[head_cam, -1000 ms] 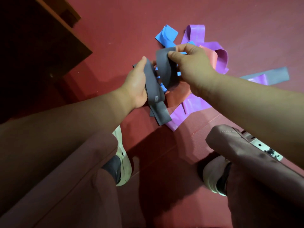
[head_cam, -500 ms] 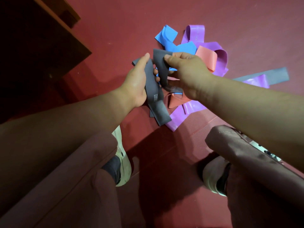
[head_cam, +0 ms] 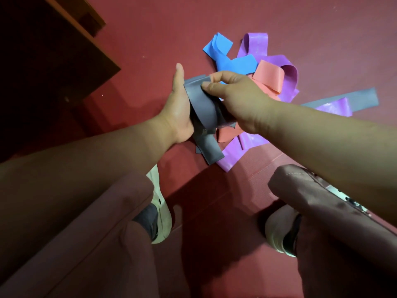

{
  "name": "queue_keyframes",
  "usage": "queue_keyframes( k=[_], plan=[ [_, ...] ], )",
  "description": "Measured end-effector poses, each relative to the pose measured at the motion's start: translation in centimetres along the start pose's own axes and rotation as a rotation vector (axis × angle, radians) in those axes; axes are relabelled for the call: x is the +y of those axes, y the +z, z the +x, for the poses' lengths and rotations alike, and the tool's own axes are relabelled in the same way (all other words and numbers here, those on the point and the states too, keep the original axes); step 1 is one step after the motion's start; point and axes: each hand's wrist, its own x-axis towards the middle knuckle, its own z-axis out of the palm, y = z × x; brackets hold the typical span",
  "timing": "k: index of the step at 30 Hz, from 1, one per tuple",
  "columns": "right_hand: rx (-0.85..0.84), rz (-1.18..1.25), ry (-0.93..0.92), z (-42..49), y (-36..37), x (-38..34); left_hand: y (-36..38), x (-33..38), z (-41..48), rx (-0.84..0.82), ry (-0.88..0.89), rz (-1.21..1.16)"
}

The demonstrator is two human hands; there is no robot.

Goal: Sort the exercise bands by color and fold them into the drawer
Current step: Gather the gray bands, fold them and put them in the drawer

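Observation:
A grey exercise band (head_cam: 204, 108) is folded in loops between both hands above the floor, its loose tail hanging down toward me. My left hand (head_cam: 178, 110) grips the loops from the left, thumb pointing away. From the right, my right hand (head_cam: 238, 100) pinches the top fold with thumb and forefinger. Behind them on the red floor lies a pile: a blue band (head_cam: 227, 59), purple bands (head_cam: 285, 72), a coral band (head_cam: 268, 78) and another grey band (head_cam: 354, 100) stretching right.
A dark wooden cabinet (head_cam: 53, 57) fills the upper left; its inside is too dark to see. My knees in pink trousers and both white shoes (head_cam: 161, 211) occupy the lower part. The red floor (head_cam: 150, 39) spreads around the pile.
My right hand has brought its fold of the grey band leftward against my left hand, closing the gap. The loops are now stacked tightly together, and more of the blue and coral bands shows.

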Motion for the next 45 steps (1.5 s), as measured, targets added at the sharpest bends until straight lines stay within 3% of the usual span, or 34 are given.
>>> queue_keyframes(
  k=[7, 16, 20, 24, 27, 32, 34, 39, 45],
  plan=[
    [0.134, 0.017, 0.013, 0.3, 0.0, 0.2, 1.2, -0.1, -0.7, -0.141, -0.014, -0.031],
    [0.263, 0.051, 0.04, 1.0, 0.3, 1.2, 2.2, -0.5, -1.3, 0.05, 0.02, 0.098],
    [0.167, 0.088, 0.094, 0.7, -0.3, 0.7, 1.6, -0.4, -0.9, 0.11, 0.097, 0.06],
    [0.05, -0.095, 0.076, 0.6, -1.3, 1.2, 0.9, 0.6, -0.6, 0.201, 0.142, 0.086],
    [-0.006, -0.081, 0.103, 0.8, -2.1, 2.4, 0.4, 1.2, -0.5, 0.245, 0.161, 0.055],
    [-0.134, -0.68, -0.003, 1.0, -3.0, 3.8, -0.4, 2.0, -0.4, 0.232, 0.173, -0.076],
    [-0.118, -0.799, -0.055, 1.1, -3.3, 4.1, -0.5, 2.0, -0.5, 0.229, 0.172, -0.107],
    [-0.054, -0.736, -0.151, 0.5, -3.1, 3.7, -0.7, 2.0, -0.5, 0.241, 0.176, -0.162],
    [-0.203, -0.55, -0.056, -0.7, -1.3, 3.7, -1.2, 2.4, -0.5, 0.258, 0.165, -0.128]
  ],
)
